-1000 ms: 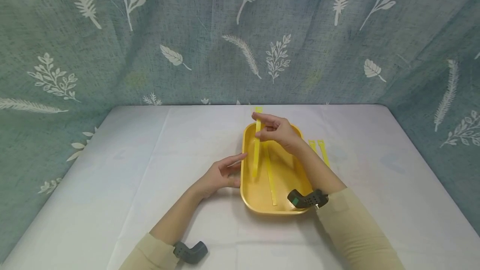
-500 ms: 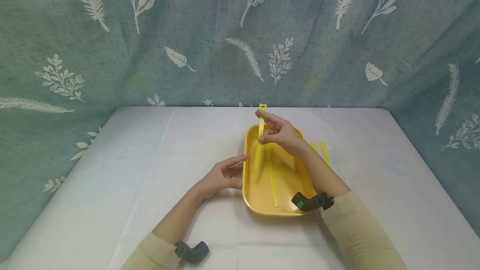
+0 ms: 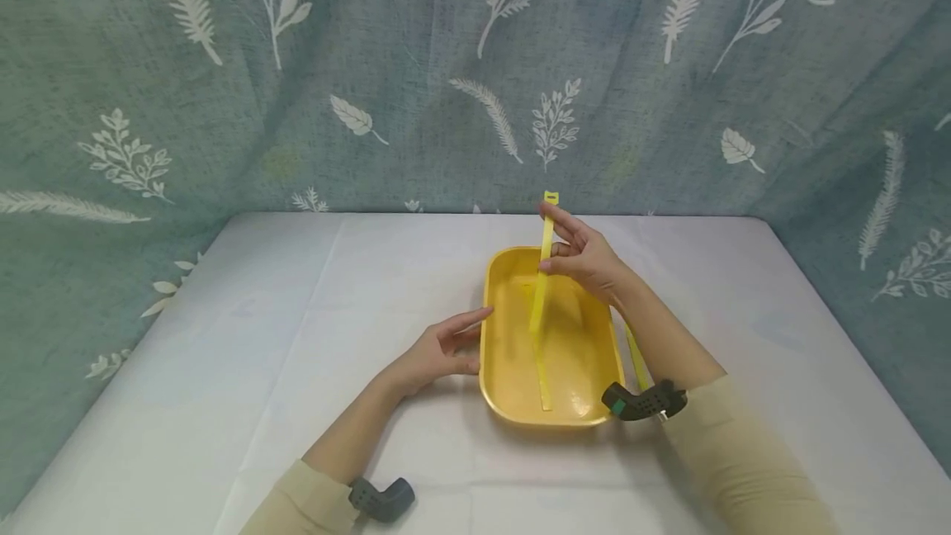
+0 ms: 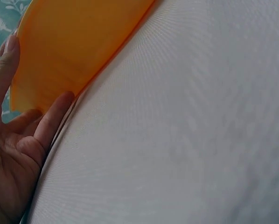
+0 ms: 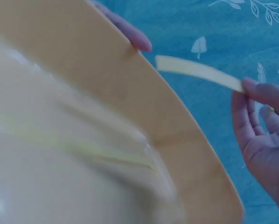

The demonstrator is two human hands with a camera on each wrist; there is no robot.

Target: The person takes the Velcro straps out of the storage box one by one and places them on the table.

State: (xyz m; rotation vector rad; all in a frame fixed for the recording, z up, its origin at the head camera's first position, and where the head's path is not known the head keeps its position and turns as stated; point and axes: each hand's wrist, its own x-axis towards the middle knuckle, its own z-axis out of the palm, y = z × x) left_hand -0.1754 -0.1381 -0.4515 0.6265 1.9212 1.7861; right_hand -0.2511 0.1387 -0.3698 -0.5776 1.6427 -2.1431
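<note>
My right hand [image 3: 587, 258] pinches a thin yellow strip [image 3: 539, 300] with a slotted head at its top end. The strip hangs tilted over a yellow tray [image 3: 513, 370]. In the right wrist view the thumb and a fingertip hold the strip [image 5: 195, 70], and it bends slightly beyond the tray's rim. A second yellow strip [image 3: 543, 378] lies inside the tray, partly covered by the held one. My left hand [image 3: 438, 353] touches the tray's left side with extended fingers. In the left wrist view its fingertips rest against the wall of the tray [image 4: 83, 42].
Another yellow strip [image 3: 636, 362] lies on the table to the right of the tray, partly hidden by my right forearm. A white cloth [image 3: 357, 287] covers the table. Behind it hangs a green leaf-patterned curtain [image 3: 416, 106].
My right hand has moved right and slightly up with the strip, from the tray's left side toward its middle. My left hand stays at the tray's side.
</note>
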